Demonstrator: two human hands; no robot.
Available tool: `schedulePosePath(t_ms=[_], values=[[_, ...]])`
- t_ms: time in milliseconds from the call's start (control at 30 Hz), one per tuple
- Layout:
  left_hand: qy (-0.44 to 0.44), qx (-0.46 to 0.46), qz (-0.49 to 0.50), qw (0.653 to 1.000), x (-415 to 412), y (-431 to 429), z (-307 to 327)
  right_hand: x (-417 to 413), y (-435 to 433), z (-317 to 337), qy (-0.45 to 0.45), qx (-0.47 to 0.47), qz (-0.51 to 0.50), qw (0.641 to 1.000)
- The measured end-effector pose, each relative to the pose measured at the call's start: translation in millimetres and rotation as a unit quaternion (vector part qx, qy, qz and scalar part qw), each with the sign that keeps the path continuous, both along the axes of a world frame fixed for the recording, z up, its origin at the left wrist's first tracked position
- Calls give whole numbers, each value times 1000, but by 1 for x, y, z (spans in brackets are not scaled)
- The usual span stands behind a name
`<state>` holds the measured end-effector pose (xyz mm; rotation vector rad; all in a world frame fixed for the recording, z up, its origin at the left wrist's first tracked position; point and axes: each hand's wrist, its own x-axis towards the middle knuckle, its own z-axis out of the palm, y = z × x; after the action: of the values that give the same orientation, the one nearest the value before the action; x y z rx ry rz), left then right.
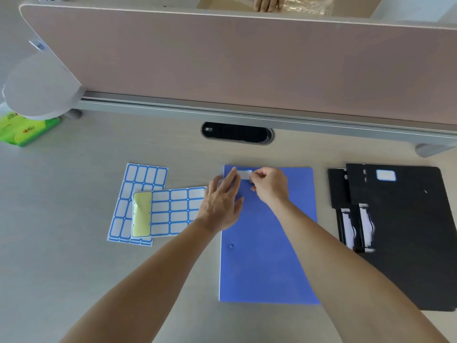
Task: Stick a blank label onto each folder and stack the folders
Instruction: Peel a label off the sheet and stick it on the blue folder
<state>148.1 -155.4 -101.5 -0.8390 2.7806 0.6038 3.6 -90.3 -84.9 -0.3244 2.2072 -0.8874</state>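
Observation:
A blue folder (267, 256) lies flat in front of me. At its top left corner sits a white blank label (244, 174). My right hand (268, 185) pinches the label's right end. My left hand (221, 204) lies flat with spread fingers, its fingertips on the folder's edge just left of the label. To the right, black folders (400, 231) lie stacked, the top one bearing a white label (385, 175). Two sheets of blue-bordered labels (160, 206) lie overlapped at the left, one with a column peeled down to yellow backing.
A pink divider panel (247, 60) on a metal rail walls off the desk's far side, with a black cable port (237, 132) below it. A green tissue pack (22, 131) lies far left. Another person's hand (265, 3) shows beyond the divider.

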Motion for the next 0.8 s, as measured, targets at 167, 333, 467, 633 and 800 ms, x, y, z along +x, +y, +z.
schedulePosePath(t_ms=[167, 333, 467, 633, 800], values=[[-55, -41, -29, 997, -4, -2, 6, 0, -1, 2, 13, 7, 10, 1000], [-92, -74, -64, 991, -7, -8, 11, 2, -1, 2, 11, 6, -5, 1000], [-106, -76, -89, 988, -8, -14, 15, 2, -2, 1, 12, 13, -10, 1000], [-118, -76, -99, 985, -7, -15, 16, 1, -6, -3, 6, 30, -20, 999], [-124, -73, -102, 984, -7, -16, 16, -1, -10, -6, -3, 49, -22, 999]])
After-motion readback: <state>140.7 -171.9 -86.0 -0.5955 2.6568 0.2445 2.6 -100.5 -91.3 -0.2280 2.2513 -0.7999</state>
